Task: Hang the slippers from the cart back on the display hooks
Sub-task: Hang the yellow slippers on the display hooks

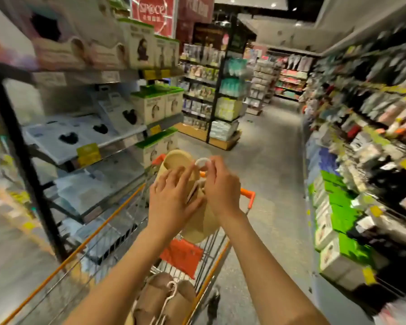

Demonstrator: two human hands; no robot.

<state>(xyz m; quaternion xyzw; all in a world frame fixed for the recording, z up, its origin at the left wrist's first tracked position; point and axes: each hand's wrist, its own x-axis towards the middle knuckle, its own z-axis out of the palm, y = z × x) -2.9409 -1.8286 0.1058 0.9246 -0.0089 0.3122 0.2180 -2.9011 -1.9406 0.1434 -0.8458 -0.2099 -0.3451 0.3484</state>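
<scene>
A pair of beige slippers (176,161) on a white plastic hanger is held up over the wire shopping cart (117,233). My right hand (220,184) pinches the hanger's white hook (201,163) at its top. My left hand (171,198) lies with spread, fairly straight fingers against the side of the slippers. A second pair, brown slippers (164,299) on a white hanger, lies in the cart's near end. No display hooks for slippers can be made out in the blurred view.
The cart has orange trim and an orange seat flap (182,256). Shelves of boxed goods (150,106) stand close on the left. Packed shelves (361,160) run along the right. The grey aisle floor (274,148) stretches ahead towards an end display (225,106).
</scene>
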